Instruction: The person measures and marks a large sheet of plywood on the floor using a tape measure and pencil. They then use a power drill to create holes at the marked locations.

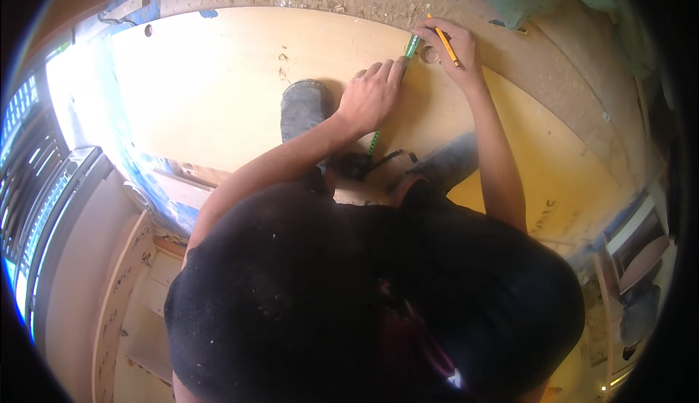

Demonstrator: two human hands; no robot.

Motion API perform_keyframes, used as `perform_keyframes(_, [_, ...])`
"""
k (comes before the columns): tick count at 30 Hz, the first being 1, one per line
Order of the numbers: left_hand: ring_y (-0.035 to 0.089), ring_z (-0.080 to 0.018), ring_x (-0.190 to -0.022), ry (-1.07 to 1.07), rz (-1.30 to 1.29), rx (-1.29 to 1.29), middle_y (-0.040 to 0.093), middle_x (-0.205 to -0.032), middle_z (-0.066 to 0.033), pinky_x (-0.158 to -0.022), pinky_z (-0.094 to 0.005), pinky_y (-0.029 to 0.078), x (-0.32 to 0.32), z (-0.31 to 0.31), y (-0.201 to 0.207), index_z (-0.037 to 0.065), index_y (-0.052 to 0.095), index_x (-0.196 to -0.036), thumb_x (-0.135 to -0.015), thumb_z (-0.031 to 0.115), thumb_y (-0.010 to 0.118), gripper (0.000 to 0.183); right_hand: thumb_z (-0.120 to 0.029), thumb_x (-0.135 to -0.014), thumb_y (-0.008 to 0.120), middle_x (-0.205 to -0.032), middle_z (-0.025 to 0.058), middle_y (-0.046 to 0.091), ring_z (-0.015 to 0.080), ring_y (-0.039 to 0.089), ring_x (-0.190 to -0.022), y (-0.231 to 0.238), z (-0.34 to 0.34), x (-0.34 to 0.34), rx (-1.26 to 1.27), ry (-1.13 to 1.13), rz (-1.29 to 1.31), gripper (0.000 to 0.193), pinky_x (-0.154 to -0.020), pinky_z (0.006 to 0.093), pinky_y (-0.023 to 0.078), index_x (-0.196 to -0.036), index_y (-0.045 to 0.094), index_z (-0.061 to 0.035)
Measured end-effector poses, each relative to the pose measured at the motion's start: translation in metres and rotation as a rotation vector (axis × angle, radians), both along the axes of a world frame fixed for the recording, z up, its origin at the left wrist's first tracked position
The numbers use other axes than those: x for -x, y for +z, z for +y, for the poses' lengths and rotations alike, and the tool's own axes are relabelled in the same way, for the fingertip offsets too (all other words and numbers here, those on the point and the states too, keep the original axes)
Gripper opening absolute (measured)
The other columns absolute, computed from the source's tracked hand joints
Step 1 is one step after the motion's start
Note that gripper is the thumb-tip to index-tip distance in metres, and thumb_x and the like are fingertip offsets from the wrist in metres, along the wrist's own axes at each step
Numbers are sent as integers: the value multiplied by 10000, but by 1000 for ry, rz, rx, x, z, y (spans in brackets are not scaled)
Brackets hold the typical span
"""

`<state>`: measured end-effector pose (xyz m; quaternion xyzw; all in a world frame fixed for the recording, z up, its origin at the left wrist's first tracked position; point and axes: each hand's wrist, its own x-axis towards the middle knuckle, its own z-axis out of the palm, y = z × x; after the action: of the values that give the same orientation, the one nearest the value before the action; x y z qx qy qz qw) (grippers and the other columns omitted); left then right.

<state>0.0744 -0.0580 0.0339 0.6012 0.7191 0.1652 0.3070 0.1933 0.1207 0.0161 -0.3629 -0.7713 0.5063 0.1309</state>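
The right hand's fingers curl, a yellow pencil held among them, tips at the green tape's upper end. The left hand's fingers bend over the strip, their exact grip hidden. The tape slants across the pale board; keeping it flat and taut should give the truest reading.
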Motion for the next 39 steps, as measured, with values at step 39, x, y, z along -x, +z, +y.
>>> perform_keyframes(39, [694,-335,-871,-135,19,24,635,-963,-205,-784,-393,584,-2,-8,-7,-125,247,-1514,-881,90,540,730,-100,-907,713,-875,67,652,142,625,-772,5,3,3,102,134,-76,137,-693,272,486,-986,707,12])
